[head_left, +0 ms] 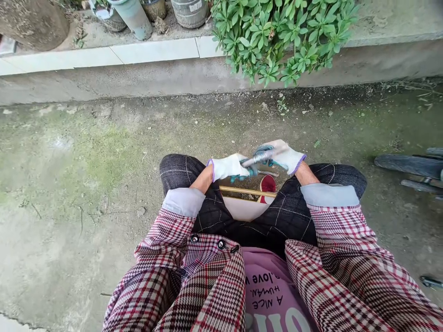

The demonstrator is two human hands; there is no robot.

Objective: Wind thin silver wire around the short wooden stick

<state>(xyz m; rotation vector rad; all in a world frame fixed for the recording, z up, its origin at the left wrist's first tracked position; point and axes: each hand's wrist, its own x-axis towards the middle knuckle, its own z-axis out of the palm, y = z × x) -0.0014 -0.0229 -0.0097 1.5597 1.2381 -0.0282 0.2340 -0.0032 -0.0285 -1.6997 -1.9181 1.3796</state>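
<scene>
At the far left, pots [192, 13] stand on a ledge [159, 50]. Next is the left hand [228, 167], in a white and blue-green glove, closed tight round the near end of a grey metal rod [259, 158]. The rod is between the 2 hands, up off the ground, in front of the gap between the 2 knees. I think the job is partway: the rod is already in both hands, but it is not put down. I can't tell how much is left (the rod is a bit blurry). Its long way runs left to right, with the right end a little farther from the body. I can't tell which end is the front. Below it, 1 bent grey piece [269, 174] sticks out near a red shoe [267, 183]. Then comes the right hand [282, 156], gloved too, with its fingers curled round the rod. Past that, 1 dark wheel [398, 164] sits at the far right.
</scene>
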